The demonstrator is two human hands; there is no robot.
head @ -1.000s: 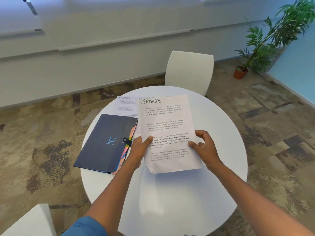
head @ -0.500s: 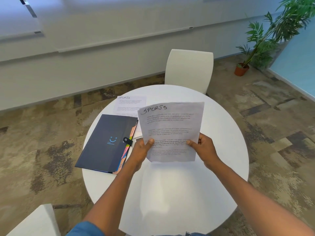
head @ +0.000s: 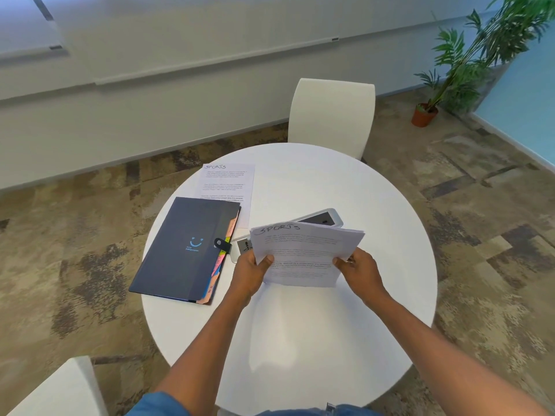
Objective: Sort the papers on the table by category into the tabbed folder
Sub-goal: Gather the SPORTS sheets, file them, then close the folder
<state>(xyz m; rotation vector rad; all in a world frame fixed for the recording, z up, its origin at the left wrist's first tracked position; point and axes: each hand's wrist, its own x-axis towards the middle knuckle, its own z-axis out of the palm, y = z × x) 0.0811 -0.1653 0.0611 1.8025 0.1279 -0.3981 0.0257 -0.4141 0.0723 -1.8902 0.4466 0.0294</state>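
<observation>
The papers (head: 303, 256) are pinched at both side edges by left hand (head: 250, 270) and right hand (head: 359, 270); the folder (head: 186, 247) lies closed leftward, nearer the left hand.

Lifted "SPORTS" papers (head: 303, 256); shut folder (head: 186, 247)

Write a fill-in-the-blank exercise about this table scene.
1. Both hands, left and right, hold a stack of papers headed ____.
2. The dark folder lies ____, its clasp fastened.
3. One sheet lies flat beyond the ____.

Missing words: SPORTS; closed; folder
</observation>
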